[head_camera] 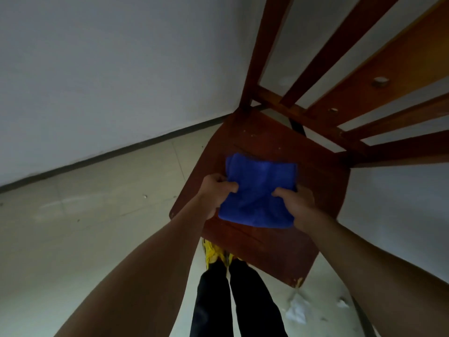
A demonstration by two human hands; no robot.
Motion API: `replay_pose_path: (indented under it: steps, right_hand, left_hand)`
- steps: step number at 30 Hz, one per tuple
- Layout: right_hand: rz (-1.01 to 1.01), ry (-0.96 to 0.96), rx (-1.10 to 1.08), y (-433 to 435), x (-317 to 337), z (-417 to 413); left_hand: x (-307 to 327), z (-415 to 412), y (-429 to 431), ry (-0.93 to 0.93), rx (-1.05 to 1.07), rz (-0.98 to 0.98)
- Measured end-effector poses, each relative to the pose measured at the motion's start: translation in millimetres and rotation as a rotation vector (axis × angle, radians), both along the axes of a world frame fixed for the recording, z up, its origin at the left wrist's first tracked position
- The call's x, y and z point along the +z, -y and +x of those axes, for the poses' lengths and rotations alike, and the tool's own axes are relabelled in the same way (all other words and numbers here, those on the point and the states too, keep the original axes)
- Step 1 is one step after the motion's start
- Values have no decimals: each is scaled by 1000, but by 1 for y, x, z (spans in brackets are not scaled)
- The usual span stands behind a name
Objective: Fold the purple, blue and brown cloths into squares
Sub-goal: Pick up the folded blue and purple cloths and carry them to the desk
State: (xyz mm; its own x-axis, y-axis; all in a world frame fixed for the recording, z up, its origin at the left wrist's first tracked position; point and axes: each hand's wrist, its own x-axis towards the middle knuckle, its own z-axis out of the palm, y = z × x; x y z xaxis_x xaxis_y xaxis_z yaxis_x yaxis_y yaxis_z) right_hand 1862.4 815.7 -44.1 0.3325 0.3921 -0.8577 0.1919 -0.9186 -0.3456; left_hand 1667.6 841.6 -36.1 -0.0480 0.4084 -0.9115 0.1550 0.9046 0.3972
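Note:
A blue cloth [260, 188], folded to a rough rectangle, lies on the seat of a brown wooden chair [323, 188]. My left hand [215, 190] grips its left edge, with the fingers curled into the fabric. My right hand [295, 203] grips the right edge near the lower right corner. Neither a purple nor a brown cloth shows in this view.
The chair's slatted back [340, 76] rises at the upper right. A white wall [109, 76] meets a pale tiled floor [85, 227] on the left. My dark trouser legs [233, 300] and something yellow [213, 254] are under the seat's front edge. White scraps [297, 310] lie on the floor.

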Motion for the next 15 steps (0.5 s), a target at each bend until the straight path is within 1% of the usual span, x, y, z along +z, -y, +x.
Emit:
replay_pose_path:
  steps: [3,7,10,12,15]
  right_hand:
    - [43,-19,111,7,28,-23]
    - [150,-14,378,18,86,-68]
    - [230,-23,597,29,130,-111]
    - [303,-27,711,37,156,-142]
    - [402,-54,863,57,200,-205]
  left_hand:
    - [31,-16,21,-14,125,-26]
    - [95,-51,61,-88,352,-39]
    - [138,-88,101,-140,450,-50]
    - [162,-112,125,-180,521,-22]
    - [204,-159,169,-257,637,92]
